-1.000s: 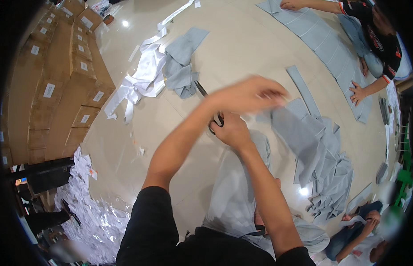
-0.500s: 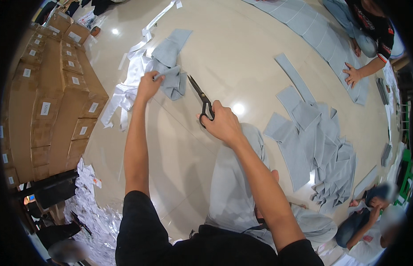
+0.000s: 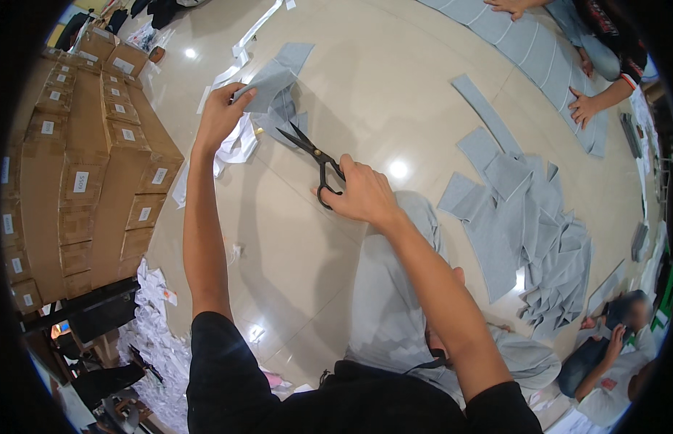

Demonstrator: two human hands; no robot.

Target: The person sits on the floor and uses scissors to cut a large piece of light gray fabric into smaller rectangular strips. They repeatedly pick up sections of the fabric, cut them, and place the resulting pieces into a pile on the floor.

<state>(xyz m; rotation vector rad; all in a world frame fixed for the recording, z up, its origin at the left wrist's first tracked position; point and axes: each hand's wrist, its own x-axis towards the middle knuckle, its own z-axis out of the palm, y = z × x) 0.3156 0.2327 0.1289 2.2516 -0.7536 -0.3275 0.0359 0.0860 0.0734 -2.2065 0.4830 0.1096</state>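
Our left hand (image 3: 222,116) pinches the left edge of a folded grey cloth (image 3: 275,78) between thumb and fingers, while our right hand (image 3: 365,189) is closed round the handles of black scissors (image 3: 320,154). Before us stretches the tiled floor (image 3: 394,87), with a stack of cardboard boxes (image 3: 87,224) along our left. Over at the far right, a co-worker's hand (image 3: 584,108) rests spread on a long grey sheet (image 3: 528,54) crossed by pale lines. Nearer, on our right, a heap of grey fabric pieces (image 3: 542,242) lies much as it did, with a narrow grey strip (image 3: 488,117) beside its far end. What has changed most is the grey cloth, ahead of us and a little left: half a second ago we held a fold at its near side, and now our grip is farther away, with the cloth drawn out over part of the white satin fabric (image 3: 239,143). Meanwhile the scissors have swung left, their blades standing clearly wider apart. For the work in hand, we judge that this sets blades and cloth close together; whether they touch, we cannot tell.
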